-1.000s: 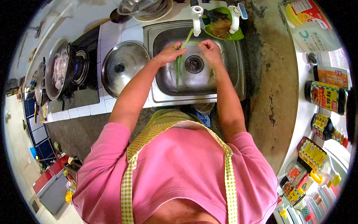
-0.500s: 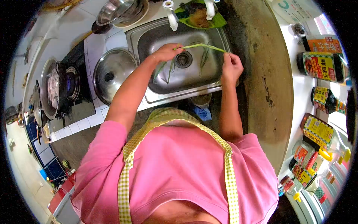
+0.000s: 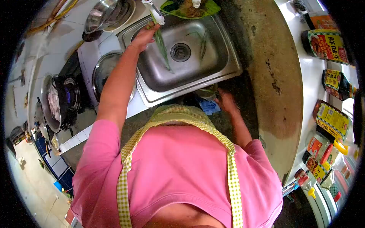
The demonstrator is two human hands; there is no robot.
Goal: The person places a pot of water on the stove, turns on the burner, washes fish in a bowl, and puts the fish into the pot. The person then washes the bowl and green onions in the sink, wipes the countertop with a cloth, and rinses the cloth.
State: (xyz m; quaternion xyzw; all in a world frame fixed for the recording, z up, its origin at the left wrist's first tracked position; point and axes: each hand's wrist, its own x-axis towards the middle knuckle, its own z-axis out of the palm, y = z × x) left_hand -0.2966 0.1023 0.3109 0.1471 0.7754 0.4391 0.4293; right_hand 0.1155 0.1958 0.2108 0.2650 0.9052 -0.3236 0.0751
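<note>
My left hand [image 3: 145, 36] is closed around a spring onion [image 3: 161, 47] beside the tap, above the left side of the sink. Its long green leaves hang down into the steel basin. More thin green leaves [image 3: 203, 45] lie in the sink [image 3: 159, 81] right of the drain. My right hand [image 3: 227, 102] is lowered in front of the sink, its fingers apart and somewhat blurred. Just left of it is a bin-like container [image 3: 207, 91] with a green strip at its top and a blue bag [image 3: 209, 106] below.
A white tap [image 3: 154, 12] rises at the sink's back edge, near a green leaf-shaped tray [image 3: 190, 9]. Left are a round metal lid [image 3: 108, 72] and a pan of meat [image 3: 54, 102] on the stove. Several sauce bottles [image 3: 329, 45] line the right ledge.
My right hand has left the spring onion and dropped toward the container below the sink. My left hand has moved back and left, with the onion now hanging down.
</note>
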